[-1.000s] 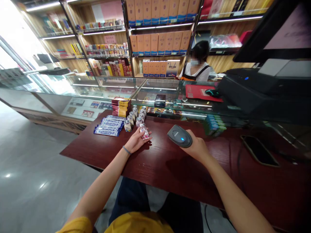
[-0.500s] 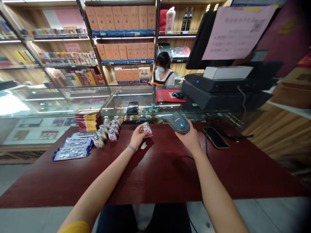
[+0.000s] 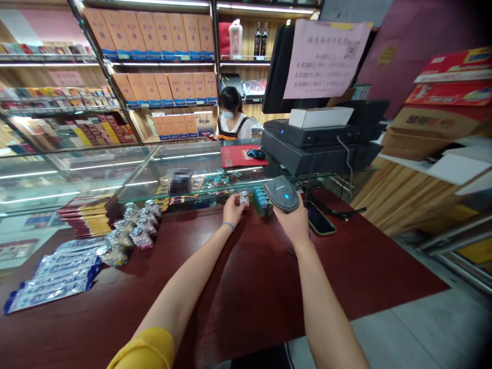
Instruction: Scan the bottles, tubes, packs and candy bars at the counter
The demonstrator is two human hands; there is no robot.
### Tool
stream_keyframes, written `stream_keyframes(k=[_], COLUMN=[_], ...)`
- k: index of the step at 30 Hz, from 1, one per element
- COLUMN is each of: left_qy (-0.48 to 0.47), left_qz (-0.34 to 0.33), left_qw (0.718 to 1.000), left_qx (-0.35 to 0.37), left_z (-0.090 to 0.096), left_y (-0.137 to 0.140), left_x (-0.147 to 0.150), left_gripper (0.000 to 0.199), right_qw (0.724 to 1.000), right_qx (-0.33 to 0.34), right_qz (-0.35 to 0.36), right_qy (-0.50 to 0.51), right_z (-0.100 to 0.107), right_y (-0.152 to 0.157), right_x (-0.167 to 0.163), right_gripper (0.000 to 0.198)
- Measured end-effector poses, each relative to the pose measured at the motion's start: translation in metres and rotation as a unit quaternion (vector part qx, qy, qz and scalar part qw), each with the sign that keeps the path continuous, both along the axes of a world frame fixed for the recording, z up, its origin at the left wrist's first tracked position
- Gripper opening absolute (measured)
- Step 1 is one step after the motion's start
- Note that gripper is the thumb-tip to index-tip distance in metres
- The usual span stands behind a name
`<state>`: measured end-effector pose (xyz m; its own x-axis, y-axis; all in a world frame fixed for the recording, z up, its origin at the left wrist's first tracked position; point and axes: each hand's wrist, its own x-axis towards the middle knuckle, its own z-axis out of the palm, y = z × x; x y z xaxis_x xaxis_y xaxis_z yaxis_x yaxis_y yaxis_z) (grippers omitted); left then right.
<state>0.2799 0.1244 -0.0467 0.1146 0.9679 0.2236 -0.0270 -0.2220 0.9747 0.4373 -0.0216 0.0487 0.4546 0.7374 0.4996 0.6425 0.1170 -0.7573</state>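
My left hand (image 3: 233, 211) is closed around a small jar (image 3: 244, 199) with a silvery lid, near the back edge of the dark red table (image 3: 246, 287). In my right hand (image 3: 294, 218) is a grey barcode scanner (image 3: 282, 193) with a blue light on top, held above the table. Green packs (image 3: 261, 201) stand in a row between the jar and the scanner, partly hidden by the scanner. Over on the left, several similar jars (image 3: 141, 237) are lined up in rows.
Blue-and-white sachets (image 3: 57, 274) and a stack of red-and-yellow packets (image 3: 90, 215) lie at left. A phone (image 3: 321, 219) and a cable (image 3: 342, 211) are at right. Behind are a glass counter (image 3: 184, 154), a mouse (image 3: 255, 154), a monitor (image 3: 279, 66) and a seated person (image 3: 234, 123).
My view has turned to the right. My left hand has carried the jar toward the table's back edge, closer to the scanner. Green packs have come into sight beside the scanner.
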Motion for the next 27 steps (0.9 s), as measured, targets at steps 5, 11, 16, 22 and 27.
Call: stream_keyframes(k=[5,11,16,22,27], left_qy=[0.029,0.070,0.082,0.079,0.007], left_qz=[0.008,0.044,0.047,0.025,0.022], left_qw=[0.999,0.996,0.994,0.995,1.000], left_qx=[0.035,0.046,0.056,0.050,0.021], left_z=[-0.009,-0.013,-0.014,-0.016,-0.007], left_y=[0.015,0.023,0.023,0.022,0.000], left_x=[0.017,0.029,0.029,0.027,0.004], left_gripper=[0.034,0.033,0.032,0.037,0.049], right_qw=[1.000,0.999,0.998,0.998,0.999], right_qx=[-0.001,-0.013,-0.020,-0.023,-0.013], right_qz=[-0.004,-0.002,0.006,0.007,0.017], right_qy=[0.018,0.044,0.064,0.053,0.041], right_z=[-0.002,0.000,-0.001,-0.001,-0.004], right_y=[0.001,0.001,0.001,0.002,0.001], right_x=[0.004,0.006,0.006,0.002,-0.004], right_gripper=[0.035,0.034,0.037,0.036,0.037])
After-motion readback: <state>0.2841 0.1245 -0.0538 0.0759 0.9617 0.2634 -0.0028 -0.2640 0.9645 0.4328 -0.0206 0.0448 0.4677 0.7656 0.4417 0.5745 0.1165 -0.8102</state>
